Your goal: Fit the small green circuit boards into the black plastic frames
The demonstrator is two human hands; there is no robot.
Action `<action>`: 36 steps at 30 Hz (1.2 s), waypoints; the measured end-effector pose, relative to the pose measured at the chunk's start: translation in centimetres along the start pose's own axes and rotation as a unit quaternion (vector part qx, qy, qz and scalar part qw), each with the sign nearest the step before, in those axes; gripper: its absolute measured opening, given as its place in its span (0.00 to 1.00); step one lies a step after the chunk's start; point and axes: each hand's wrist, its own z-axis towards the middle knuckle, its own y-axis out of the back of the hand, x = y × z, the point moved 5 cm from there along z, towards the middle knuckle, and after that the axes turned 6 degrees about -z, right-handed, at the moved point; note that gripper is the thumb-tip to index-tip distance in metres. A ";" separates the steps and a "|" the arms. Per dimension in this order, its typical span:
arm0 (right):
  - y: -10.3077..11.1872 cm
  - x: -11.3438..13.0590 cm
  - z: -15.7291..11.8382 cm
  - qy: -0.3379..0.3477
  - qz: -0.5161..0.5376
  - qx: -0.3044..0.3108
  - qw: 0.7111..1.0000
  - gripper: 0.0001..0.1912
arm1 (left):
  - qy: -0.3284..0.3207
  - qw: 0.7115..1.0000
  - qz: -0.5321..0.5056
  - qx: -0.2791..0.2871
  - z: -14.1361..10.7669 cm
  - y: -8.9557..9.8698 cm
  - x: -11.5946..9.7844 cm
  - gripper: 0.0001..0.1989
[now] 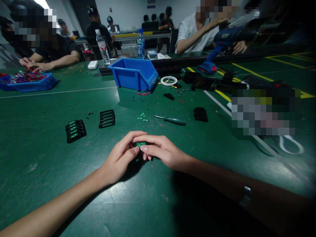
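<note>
My left hand (122, 153) and my right hand (168, 150) meet over the table, both closed around a small green circuit board (141, 144). Dark material shows beside the board, mostly covered by my fingers. Just beyond lie several loose green circuit boards (143, 117) and a green-handled screwdriver (174, 120). Left of these rests a black slotted frame (107, 118). Farther left, another black frame (75, 130) has several green boards in its slots. A stack of black parts (200, 114) sits to the right.
A blue bin (133, 74) stands ahead, beside a white ring (169, 81) and scattered screws (181, 92). At the right are a blue cordless drill (217, 46) and a white strap loop (291, 144). A blue tray (29, 84) of wires is far left. People sit across the table.
</note>
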 end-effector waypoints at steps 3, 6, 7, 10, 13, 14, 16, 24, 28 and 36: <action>0.0 -0.1 0.0 0.001 0.001 0.009 1.000 0.22 | 0.016 0.999 -0.034 0.007 0.2 0.0 0.1 0.16; 0.1 -0.1 -0.1 0.004 -0.001 0.012 1.000 0.22 | 0.043 0.997 -0.066 0.011 0.2 0.1 0.5 0.18; 0.1 -0.2 -0.1 0.004 -0.004 0.013 1.000 0.22 | 0.051 0.996 -0.074 0.011 0.2 0.2 0.5 0.18; 0.1 -0.2 -0.1 0.005 -0.009 0.014 1.000 0.22 | 0.067 0.994 -0.088 0.013 0.2 0.3 0.8 0.19; 0.1 -0.2 -0.1 0.008 -0.011 0.014 1.000 0.22 | 0.072 0.992 -0.100 0.021 0.2 0.4 0.9 0.20; 0.1 -0.2 -0.1 0.009 -0.011 0.016 1.000 0.22 | 0.072 0.992 -0.102 0.023 0.3 0.4 1.0 0.20; 0.1 -0.2 -0.1 0.010 -0.015 0.016 1.000 0.22 | 0.075 0.991 -0.105 0.026 0.3 0.6 1.1 0.20; 0.2 -0.1 -0.1 0.005 -0.028 0.018 0.999 0.21 | 0.096 0.989 -0.105 0.047 0.4 0.8 1.2 0.20; 0.2 0.1 -0.1 0.009 -0.029 0.016 0.999 0.17 | 0.105 0.987 -0.115 0.041 0.4 0.8 1.3 0.21; 0.3 0.0 0.1 0.013 -0.032 0.013 0.999 0.11 | 0.117 0.984 -0.130 0.027 0.4 0.7 1.3 0.21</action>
